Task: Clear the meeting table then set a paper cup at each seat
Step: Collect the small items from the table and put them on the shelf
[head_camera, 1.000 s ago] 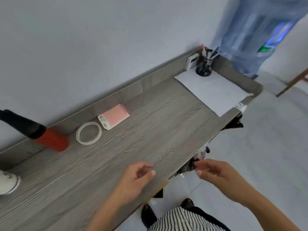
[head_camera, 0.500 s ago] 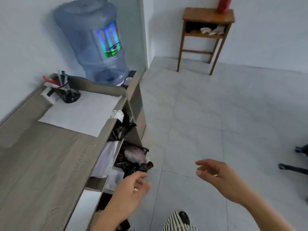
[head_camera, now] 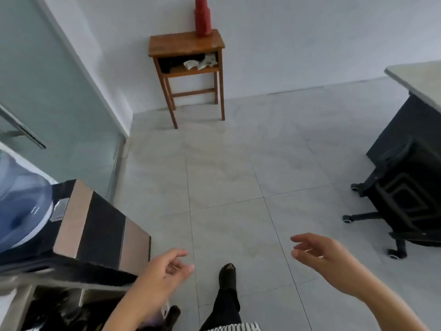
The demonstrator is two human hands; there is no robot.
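Left hand (head_camera: 164,268) & right hand (head_camera: 319,256) empty, fingers loosely spread over grey tiled floor (head_camera: 226,175). No paper cups in view; pale-topped table (head_camera: 415,77) far right. Prob. walk there, scan top first.

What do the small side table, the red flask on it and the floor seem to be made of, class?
Side table: likely varnished wood; warm brown, shiny top.
Red flask: plastic or painted metal, uniform matt red; too blurred to decide.
Floor: pale glazed tiles, probably ceramic; thin straight joint lines.
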